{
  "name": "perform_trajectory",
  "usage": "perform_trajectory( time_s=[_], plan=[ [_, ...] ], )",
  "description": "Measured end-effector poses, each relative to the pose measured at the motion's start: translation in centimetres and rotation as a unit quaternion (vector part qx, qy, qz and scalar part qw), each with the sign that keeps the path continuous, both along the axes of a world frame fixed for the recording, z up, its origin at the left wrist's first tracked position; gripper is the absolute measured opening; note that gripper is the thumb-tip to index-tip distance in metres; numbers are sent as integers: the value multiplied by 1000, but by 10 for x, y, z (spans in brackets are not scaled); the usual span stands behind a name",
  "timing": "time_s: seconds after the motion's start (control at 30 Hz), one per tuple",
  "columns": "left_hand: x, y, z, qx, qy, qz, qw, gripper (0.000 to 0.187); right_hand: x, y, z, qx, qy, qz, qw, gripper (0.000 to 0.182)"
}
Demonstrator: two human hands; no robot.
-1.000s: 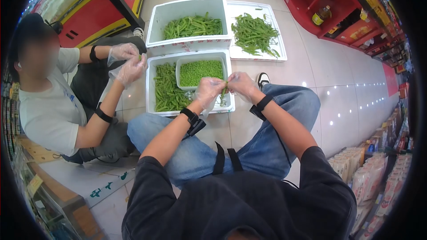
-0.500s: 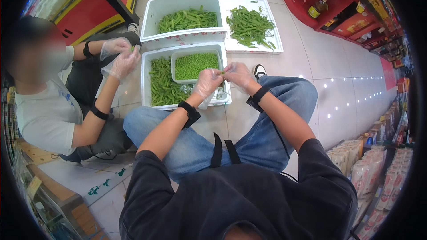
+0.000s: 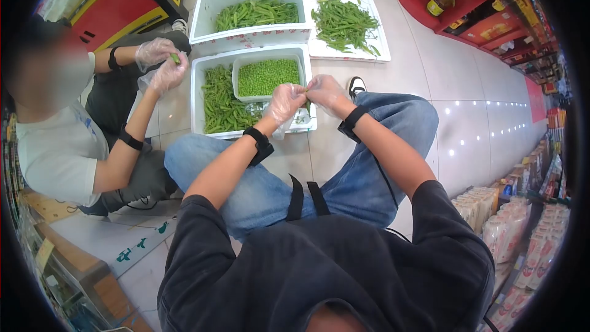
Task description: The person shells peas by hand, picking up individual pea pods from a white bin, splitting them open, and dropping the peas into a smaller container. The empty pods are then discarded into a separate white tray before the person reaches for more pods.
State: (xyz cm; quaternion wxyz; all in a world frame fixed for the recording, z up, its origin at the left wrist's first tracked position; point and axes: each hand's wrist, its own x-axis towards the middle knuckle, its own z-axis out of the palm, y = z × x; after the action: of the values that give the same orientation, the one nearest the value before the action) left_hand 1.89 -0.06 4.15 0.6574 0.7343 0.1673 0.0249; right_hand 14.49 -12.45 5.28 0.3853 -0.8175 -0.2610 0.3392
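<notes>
My left hand (image 3: 286, 99) and my right hand (image 3: 326, 93), both in thin clear gloves, meet over the near white foam box (image 3: 198, 128) and together pinch a green pea pod (image 3: 306, 104). Directly beyond my fingers sits a small clear tub of shelled peas (image 3: 265, 76), inside that box. A heap of pods (image 3: 220, 107) fills the box's left side. A black strap circles each of my wrists.
A second foam box of pods (image 3: 254, 13) stands farther back, with a white lid (image 3: 350, 49) carrying loose pods to its right. A seated person's gloved hands (image 3: 161, 64) hold a pod at the left. Red shelving (image 3: 473, 12) lines the right; packaged goods (image 3: 522, 246) sit lower right.
My hands, still joined on the pod, have risen slightly toward the tub of peas. The view has tilted, so the boxes sit higher in frame.
</notes>
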Motion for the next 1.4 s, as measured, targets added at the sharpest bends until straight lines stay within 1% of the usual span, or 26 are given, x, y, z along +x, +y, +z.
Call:
perform_trajectory(
  time_s=[0.07,0.17,0.3,0.37,0.4,0.47,0.53,0.6,0.67,0.73,0.8,0.87,0.9,0.97,1.0,1.07,1.1,1.17,1.2,1.27,1.33,1.4],
  plan=[
    [0,2,1,-38,-12,8,999,18,1,3,-8,32,52,-19,998,20],
    [-2,2,1,-72,-7,18,997,19,1,5,-10,2,85,-39,996,23],
    [-1,0,-4,-108,-13,32,994,19,-1,4,0,3,70,-18,997,21],
    [-1,0,-8,-126,-18,35,991,19,-1,6,-1,-28,12,-1,1000,21],
    [-1,0,-9,-143,-23,39,989,19,-2,6,-2,-28,12,-1,1000,21],
    [0,2,-10,-129,-25,39,991,19,-4,4,-4,-7,65,-37,997,22],
    [0,2,-8,-116,-27,39,992,19,-3,5,-18,-4,75,-53,996,23],
    [-1,0,-1,-133,-12,51,990,18,0,3,-32,-1,84,-68,994,25],
    [0,-1,-7,-124,-15,49,991,18,-2,1,-23,-13,46,-40,998,25],
    [-1,-2,-11,-116,-17,45,992,17,-2,3,-26,-18,40,-43,998,26],
    [1,-4,-14,-165,-16,69,984,16,1,3,-31,-23,31,-48,998,26],
    [0,-2,-12,-162,-20,60,985,17,-4,2,-25,-18,-37,-38,998,27],
    [-1,-1,-12,-158,-24,51,986,18,-4,2,-22,-18,-37,-37,998,27],
    [-2,-2,-9,-142,-15,54,988,19,-6,3,-8,-25,-40,6,999,22],
    [-3,-2,-7,-126,-5,54,991,20,-5,3,-1,-25,-39,7,999,22],
    [-2,6,-10,-125,-13,35,991,21,1,-1,10,-68,-22,97,993,29],
    [-1,7,-12,-125,-21,15,992,21,2,-3,10,-69,-23,96,993,29],
    [-2,9,-4,-136,-26,23,990,22,6,-5,7,29,154,52,986,35],
    [-2,10,-1,-147,-30,32,988,22,8,-6,6,29,153,53,986,35],
    [-2,12,-3,-157,-36,41,986,22,11,-6,13,92,282,10,955,34],
    [-2,10,-4,-169,-41,48,984,23,11,-7,16,89,280,5,956,32],
    [-2,7,-4,-184,-44,79,979,22,11,-8,18,87,277,0,957,30]
  ],
)
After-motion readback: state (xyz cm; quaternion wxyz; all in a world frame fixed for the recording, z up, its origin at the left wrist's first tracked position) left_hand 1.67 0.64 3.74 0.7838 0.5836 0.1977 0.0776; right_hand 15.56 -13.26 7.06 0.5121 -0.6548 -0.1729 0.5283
